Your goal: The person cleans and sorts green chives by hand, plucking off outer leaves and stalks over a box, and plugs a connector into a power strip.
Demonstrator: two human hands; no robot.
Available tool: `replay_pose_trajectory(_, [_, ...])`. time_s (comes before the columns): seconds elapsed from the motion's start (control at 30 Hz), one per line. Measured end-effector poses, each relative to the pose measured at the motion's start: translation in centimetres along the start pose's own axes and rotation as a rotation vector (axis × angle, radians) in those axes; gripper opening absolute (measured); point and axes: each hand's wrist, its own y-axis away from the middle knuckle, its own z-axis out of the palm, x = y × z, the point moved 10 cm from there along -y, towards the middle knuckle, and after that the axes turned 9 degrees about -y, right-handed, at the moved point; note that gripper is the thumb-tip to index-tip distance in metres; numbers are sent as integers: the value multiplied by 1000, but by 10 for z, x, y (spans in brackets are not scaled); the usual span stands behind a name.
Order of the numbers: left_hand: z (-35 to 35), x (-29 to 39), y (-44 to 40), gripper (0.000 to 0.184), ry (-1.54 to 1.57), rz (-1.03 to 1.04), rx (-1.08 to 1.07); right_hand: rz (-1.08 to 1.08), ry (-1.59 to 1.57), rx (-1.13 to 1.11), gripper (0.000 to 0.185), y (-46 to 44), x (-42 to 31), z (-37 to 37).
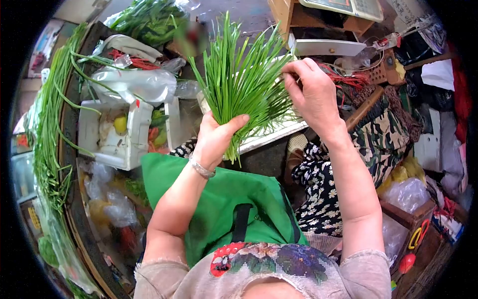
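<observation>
A thick bunch of long green leaves [239, 74] fans upward in my left hand [216, 134], whose fingers and thumb wrap round its lower part. The stems' lower ends poke out below that hand. My right hand [311, 92] is raised at the right edge of the bunch, its thumb and fingertips brought together in a pinch; whatever lies between them is too small to make out. Behind and beneath the leaves lies a white foam tray [274, 137], partly covered by loose green leaves.
A white foam box [104, 149] with a yellow item stands at left, near plastic bags [134, 84]. Long green stalks [47, 134] hang over the left ledge. A scale [348, 7] and open drawer [328, 48] are ahead; a wooden box [411, 214] is at right.
</observation>
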Motion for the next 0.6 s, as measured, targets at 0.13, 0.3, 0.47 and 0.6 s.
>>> replay_pose_trajectory(0.13, [-6,-5,-2,33,11,-13,26,152,-144,145,10,-3,23,-20])
replay_pose_trajectory(0.3, [-13,-10,-5,37,41,-44,46,394,-87,-118,20,7,37,-9])
replay_pose_trajectory(0.47, [-19,-17,-6,34,138,-147,47,313,24,-328,19,17,34,15])
replay_pose_trajectory(0.6, [-21,-16,-6,32,203,-155,69,245,-15,-282,17,11,26,10])
